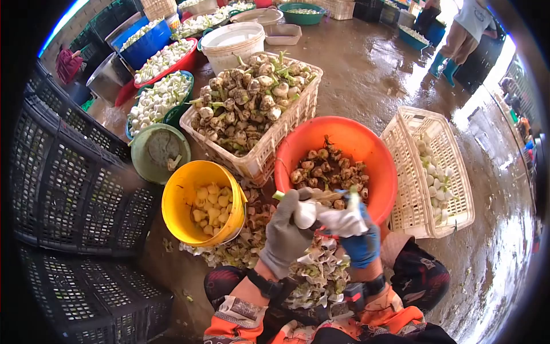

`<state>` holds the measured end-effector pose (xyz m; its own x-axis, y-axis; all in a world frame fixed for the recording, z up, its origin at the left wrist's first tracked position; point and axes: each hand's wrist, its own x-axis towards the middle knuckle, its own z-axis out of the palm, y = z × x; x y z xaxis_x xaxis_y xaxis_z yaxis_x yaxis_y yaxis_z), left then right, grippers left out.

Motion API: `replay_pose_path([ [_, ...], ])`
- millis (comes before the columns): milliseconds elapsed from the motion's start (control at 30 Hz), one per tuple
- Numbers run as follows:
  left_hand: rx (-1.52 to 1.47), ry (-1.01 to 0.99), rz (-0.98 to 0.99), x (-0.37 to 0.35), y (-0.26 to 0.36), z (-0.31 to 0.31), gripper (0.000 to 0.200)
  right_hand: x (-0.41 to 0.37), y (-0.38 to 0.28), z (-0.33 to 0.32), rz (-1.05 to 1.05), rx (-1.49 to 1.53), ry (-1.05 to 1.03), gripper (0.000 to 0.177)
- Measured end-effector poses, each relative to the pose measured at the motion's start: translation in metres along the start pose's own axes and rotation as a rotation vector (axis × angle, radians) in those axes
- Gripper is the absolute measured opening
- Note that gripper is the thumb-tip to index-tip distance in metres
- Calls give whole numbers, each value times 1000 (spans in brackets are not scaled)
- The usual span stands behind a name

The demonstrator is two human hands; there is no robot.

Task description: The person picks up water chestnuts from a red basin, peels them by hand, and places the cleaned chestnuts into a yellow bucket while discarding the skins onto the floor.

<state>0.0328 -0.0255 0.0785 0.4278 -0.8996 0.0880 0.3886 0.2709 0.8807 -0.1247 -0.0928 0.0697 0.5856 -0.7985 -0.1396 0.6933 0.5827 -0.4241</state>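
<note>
My left hand [285, 235], in a grey glove, is closed around a white garlic bulb [305, 214] with a short green stem. Close against the bulb is my right hand [360, 238] in a blue glove, its fingers bent and partly blurred. Pale, dry skin shows between the hands; what the right fingers grip cannot be made out. Just beyond the hands stands an orange tub [379, 166] holding brown, dirty garlic bulbs [329, 166]. Below the hands lies a heap of garlic peelings [321, 269].
A yellow bucket [175, 198] holds pale bulbs. A crate [252, 163] of unpeeled garlic stands behind it. At right, another crate [421, 223] contains white garlic. Black crates [80, 172] line the left side. A person [467, 28] stands on the wet floor [372, 63].
</note>
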Motion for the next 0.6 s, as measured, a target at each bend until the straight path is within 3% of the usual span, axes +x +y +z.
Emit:
replay_pose_path([
  [33,-744,20,-295,2,2,1,42,1,-17,-30,1,60,3,41],
  [67,-692,99,-315,1,10,5,46,-5,-34,-52,71,211,-70,42],
  [100,-695,103,-313,3,10,4,46,-18,-48,-40,-56,-62,-129,44],
  [167,-821,29,-304,7,10,1,46,-35,-58,-17,-184,-127,81,43],
  [200,-824,43,-303,8,12,0,49,-39,-58,-25,-182,-126,81,43],
  [267,-810,78,-314,9,10,0,51,-54,-54,-56,92,-365,7,39],
  [300,-799,108,-324,10,8,3,52,-57,-36,-72,193,-854,46,36],
  [333,-773,130,-344,9,6,5,54,-58,-10,-93,495,-1248,78,36],
  [367,-775,119,-371,6,4,6,54,-59,9,-114,506,-1917,-312,42],
  [400,-634,167,-357,5,3,6,54,-56,16,-109,254,-2015,-481,49],
  [433,-492,219,-338,3,0,8,55,-51,15,-104,254,-2011,-460,49],
  [467,-17,216,-187,-3,-4,11,52,-37,5,-79,432,-1588,-197,53],
  [500,-10,202,-202,-6,-8,10,52,-26,-4,-57,563,-1141,43,59],
  [567,325,271,-302,-5,-22,0,44,-9,-22,-26,424,-1252,26,62],
  [600,727,76,1,-6,-28,-2,37,-4,-25,-19,294,-1370,-8,65],
])
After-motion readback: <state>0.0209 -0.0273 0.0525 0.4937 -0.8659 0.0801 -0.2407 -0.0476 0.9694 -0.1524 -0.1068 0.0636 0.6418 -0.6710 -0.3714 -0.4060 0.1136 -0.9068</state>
